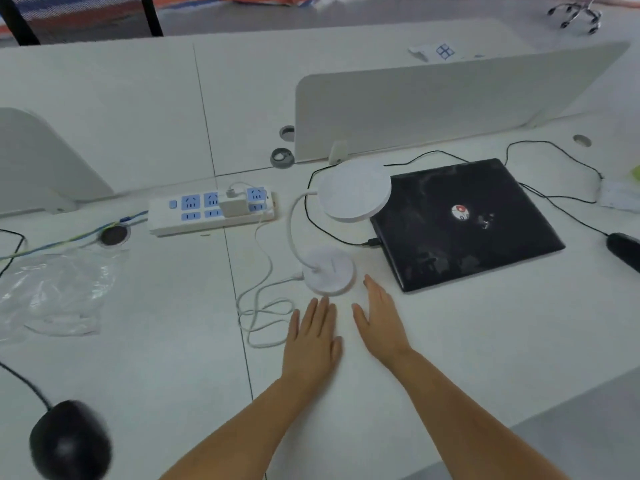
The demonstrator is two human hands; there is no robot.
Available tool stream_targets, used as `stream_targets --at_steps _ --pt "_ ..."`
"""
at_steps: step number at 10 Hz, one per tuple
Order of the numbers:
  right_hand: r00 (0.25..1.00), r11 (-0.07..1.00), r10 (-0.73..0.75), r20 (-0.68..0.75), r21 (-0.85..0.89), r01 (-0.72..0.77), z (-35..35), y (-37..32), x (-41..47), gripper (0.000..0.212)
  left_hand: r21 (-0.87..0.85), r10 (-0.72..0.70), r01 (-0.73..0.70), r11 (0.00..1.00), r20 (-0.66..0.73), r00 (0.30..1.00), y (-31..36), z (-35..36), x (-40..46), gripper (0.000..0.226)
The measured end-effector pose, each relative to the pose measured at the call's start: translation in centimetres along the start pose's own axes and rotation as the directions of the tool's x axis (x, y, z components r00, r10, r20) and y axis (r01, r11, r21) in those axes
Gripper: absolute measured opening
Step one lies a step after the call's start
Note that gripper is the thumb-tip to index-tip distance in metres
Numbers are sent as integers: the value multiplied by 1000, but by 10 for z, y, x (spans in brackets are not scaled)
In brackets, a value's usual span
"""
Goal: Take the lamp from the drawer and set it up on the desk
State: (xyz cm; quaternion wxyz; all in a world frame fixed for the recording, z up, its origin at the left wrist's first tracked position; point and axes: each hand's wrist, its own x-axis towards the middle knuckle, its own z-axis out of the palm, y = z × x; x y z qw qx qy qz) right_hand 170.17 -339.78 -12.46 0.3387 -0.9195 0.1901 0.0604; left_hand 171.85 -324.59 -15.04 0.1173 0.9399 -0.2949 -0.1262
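A white desk lamp stands upright on the white desk, its round base just beyond my fingertips. Its curved neck rises to a flat round head that hangs over the laptop's near-left corner. The lamp's white cable loops on the desk and runs up to a white adapter plugged into the power strip. My left hand lies flat, palm down, just short of the base. My right hand rests flat beside it, fingers pointing at the base. Neither touches the lamp. No drawer is in view.
A closed black laptop lies right of the lamp with a black cable plugged into it. A crumpled clear plastic bag sits at left, a black mouse at bottom left. A white divider panel stands behind.
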Motion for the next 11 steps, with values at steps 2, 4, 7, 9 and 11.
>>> stream_targets --at_steps 2,4,7,9,11 --pt "989 975 -146 -36 -177 137 -1 -3 19 56 66 -89 94 993 -77 993 -29 2 -1 56" --pt "978 914 -201 -63 -370 165 0 -15 31 55 79 -83 90 993 -82 993 -31 3 0 58" --pt "979 853 -184 -92 -510 112 2 -19 39 58 91 -81 88 992 -83 993 -31 4 1 59" --pt "992 877 -120 -27 -470 94 0 -21 36 57 84 -87 95 992 -98 991 -30 5 0 59" --pt "999 1000 26 -27 6 -26 -21 -36 17 62 41 -75 82 996 -162 984 -31 8 0 59"
